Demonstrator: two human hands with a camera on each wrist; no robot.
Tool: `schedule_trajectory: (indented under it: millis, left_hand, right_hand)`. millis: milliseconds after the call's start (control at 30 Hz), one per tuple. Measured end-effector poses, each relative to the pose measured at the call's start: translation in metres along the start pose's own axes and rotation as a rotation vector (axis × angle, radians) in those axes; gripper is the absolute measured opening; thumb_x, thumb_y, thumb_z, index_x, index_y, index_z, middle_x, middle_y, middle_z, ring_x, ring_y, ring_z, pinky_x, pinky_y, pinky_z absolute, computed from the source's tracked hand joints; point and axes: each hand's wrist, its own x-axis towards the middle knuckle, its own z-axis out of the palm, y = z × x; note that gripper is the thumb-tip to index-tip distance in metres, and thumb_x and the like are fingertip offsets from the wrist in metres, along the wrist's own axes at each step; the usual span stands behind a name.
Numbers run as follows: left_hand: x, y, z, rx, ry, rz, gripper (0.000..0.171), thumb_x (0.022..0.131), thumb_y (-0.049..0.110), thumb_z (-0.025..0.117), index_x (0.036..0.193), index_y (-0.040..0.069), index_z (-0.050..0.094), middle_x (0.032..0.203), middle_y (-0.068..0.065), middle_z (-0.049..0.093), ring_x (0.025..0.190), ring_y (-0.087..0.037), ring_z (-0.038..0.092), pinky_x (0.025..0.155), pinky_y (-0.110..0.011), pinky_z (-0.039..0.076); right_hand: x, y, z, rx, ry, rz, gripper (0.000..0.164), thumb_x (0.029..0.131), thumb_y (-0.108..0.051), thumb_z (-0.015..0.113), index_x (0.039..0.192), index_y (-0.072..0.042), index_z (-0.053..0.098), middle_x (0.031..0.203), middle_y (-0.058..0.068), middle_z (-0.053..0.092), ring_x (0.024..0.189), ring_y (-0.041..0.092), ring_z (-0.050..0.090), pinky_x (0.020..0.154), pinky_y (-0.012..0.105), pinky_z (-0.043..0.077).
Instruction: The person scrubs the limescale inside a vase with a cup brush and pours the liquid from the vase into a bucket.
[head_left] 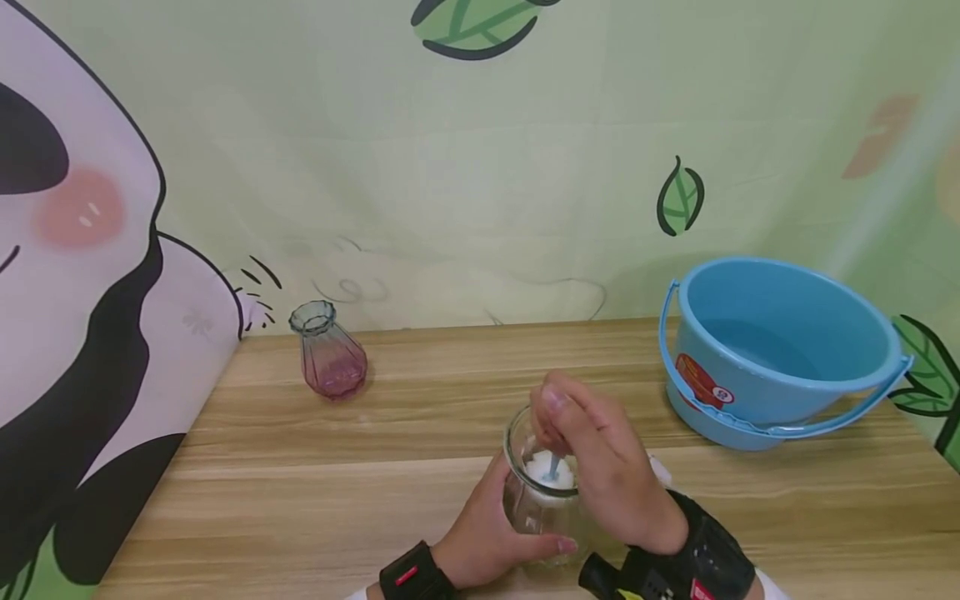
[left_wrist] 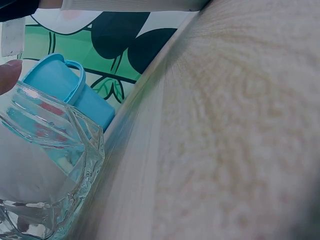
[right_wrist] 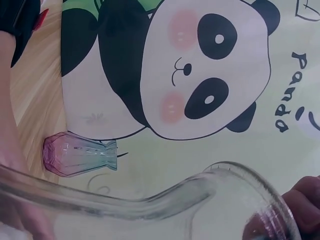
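My left hand (head_left: 483,529) holds a clear glass vase (head_left: 528,504) upright near the table's front, its thumb across the lower front. Over the mouth, my right hand (head_left: 611,467) has its fingers curled round a brush; a short blue-grey stem shows below the fist. The brush's white head (head_left: 543,467) sits inside the vase. Up close in the right wrist view are the vase's rim (right_wrist: 250,182) and the curled fingers (right_wrist: 305,202) beside it. The left wrist view shows the ribbed glass base (left_wrist: 65,145) and a fingertip (left_wrist: 9,75).
A light blue bucket (head_left: 787,325) with its handle lowered stands at the back right. Toward the back left is a small pink-and-grey glass vase (head_left: 333,358). Behind the wooden table (head_left: 315,500) hangs a printed cloth (head_left: 480,192) with a panda and leaves.
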Motion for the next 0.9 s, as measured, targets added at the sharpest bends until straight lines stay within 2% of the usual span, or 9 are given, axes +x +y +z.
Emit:
schedule_trajectory:
  millis: [167,333,633,900]
  left_hand:
    - [0.0000,-0.0007,-0.0001,-0.002,-0.002,0.004,0.101,0.069,0.031,0.088,0.148,0.031,0.024,0.140,0.007,0.044,0.125,-0.014,0.040,0.107,-0.045,0.034]
    - [-0.0003,-0.0014,0.0000,0.005,0.000,0.011,0.101,0.069,0.033,0.088,0.148,0.032,0.025,0.140,0.007,0.045,0.125,-0.014,0.041,0.106,-0.044,0.035]
    - [0.0008,-0.0002,0.0009,-0.001,-0.003,0.050,0.101,0.069,0.032,0.088,0.147,0.031,0.025,0.140,0.005,0.046,0.125,-0.016,0.042,0.106,-0.042,0.036]
    - [-0.0007,-0.0006,-0.0003,-0.001,-0.008,-0.005,0.100,0.070,0.032,0.088,0.147,0.034,0.024,0.138,0.007,0.047,0.122,-0.015,0.044,0.103,-0.045,0.037]
  right_hand:
    - [-0.0002,-0.0005,0.0004,-0.045,0.017,0.035,0.035,0.104,-0.004,0.028,0.070,-0.007,0.038,0.060,0.003,0.030,0.054,0.017,0.032,0.048,0.035,0.029]
    - [-0.0006,-0.0009,-0.0006,-0.042,0.011,0.057,0.036,0.104,-0.005,0.029,0.069,-0.008,0.037,0.059,0.002,0.030,0.052,0.016,0.031,0.045,0.034,0.027]
    - [-0.0008,-0.0012,-0.0039,0.051,-0.048,0.066,0.036,0.103,-0.003,0.027,0.069,-0.006,0.036,0.060,0.004,0.030,0.052,0.018,0.031,0.045,0.035,0.027]
    - [0.0004,-0.0024,-0.0058,0.151,-0.082,0.081,0.037,0.104,-0.005,0.024,0.069,-0.005,0.034,0.059,0.005,0.029,0.049,0.022,0.027,0.042,0.036,0.023]
